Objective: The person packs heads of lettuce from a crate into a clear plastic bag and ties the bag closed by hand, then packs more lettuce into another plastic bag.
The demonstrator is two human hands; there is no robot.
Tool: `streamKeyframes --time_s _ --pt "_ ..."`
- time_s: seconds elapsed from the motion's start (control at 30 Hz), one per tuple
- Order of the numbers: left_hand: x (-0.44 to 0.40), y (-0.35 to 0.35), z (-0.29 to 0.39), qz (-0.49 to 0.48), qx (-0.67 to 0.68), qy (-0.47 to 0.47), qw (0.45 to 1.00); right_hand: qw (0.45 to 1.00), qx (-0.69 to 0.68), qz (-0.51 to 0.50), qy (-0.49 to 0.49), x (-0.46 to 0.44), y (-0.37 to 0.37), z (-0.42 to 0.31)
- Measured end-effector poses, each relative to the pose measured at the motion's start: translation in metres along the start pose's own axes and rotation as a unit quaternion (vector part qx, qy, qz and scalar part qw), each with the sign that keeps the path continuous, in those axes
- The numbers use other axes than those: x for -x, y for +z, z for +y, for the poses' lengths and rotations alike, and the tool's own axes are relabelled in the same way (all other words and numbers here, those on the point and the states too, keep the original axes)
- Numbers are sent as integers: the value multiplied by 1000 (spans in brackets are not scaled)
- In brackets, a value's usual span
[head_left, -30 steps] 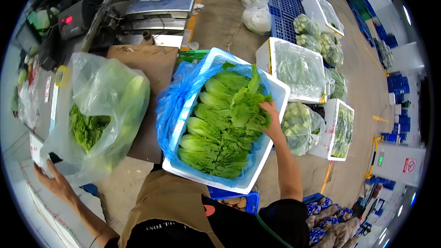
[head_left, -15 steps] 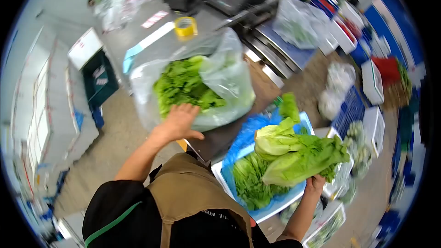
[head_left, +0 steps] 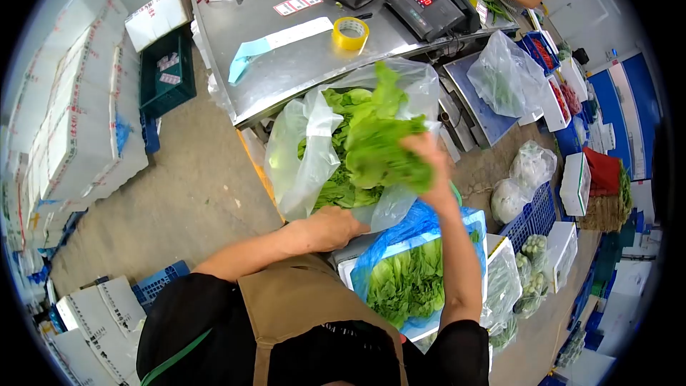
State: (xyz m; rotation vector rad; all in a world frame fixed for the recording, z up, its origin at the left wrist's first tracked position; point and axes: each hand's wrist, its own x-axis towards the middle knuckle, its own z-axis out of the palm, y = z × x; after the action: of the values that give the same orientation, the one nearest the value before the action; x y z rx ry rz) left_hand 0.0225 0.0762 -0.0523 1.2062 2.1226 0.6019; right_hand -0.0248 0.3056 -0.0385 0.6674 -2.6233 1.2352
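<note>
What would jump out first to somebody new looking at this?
Probably the bright green lettuce, blurred in the right hand over the open clear plastic bag, whose near edge the left hand is at. Next, the vivid blue liner in the white box of greens below, and the yellow tape roll on the metal table beyond the bag.

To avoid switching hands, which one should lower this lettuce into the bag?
Probably the right hand: it holds lettuce over the open bag; the left hand is at its near edge.
</note>
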Motion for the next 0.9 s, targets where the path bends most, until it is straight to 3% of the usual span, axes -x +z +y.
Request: streamKeyframes --time_s 0.03,0.07,0.2,0.27,0.33,0.5,0.6,0.63,0.7,0.73,0.8,0.83,0.87,0.9 --pt "-2 3 -2 3 -10 12 1000 977 189 -89 -41 -7 29 6" --pt "-4 1 -2 -1 -20 8 1000 910 368 -176 -77 -8 67 19" --pt "-3 5 -7 -15 -33 26 999 798 446 -383 -135 21 199 49" --pt "-1 6 -9 -25 -36 27 999 848 444 -242 -160 33 232 74" --pt "4 3 -4 -52 -49 4 997 860 443 -191 -168 34 235 75" --pt "2 -23 -6 -10 67 -35 997 847 428 -295 -112 18 189 40" --pt "-1 -36 -10 106 122 -99 982 966 139 -217 -30 30 139 14" --pt "-3 -50 -5 132 141 -129 973 980 63 -186 40 37 117 8" --pt "-18 -50 -1 223 119 -144 957 997 -12 -38 73 58 64 -13" --pt "-26 -41 -5 285 84 -131 946 993 -41 46 99 81 43 -17" --pt "-52 -17 -27 306 -87 -65 946 946 -128 226 196 143 11 -7" --pt "-65 -8 -26 258 -138 -100 951 902 -167 337 209 178 5 5" --pt "-75 -1 -25 218 -195 -137 946 848 -166 398 308 221 0 21" --pt "-87 6 -27 183 -197 -151 951 815 -71 445 364 263 -1 41"
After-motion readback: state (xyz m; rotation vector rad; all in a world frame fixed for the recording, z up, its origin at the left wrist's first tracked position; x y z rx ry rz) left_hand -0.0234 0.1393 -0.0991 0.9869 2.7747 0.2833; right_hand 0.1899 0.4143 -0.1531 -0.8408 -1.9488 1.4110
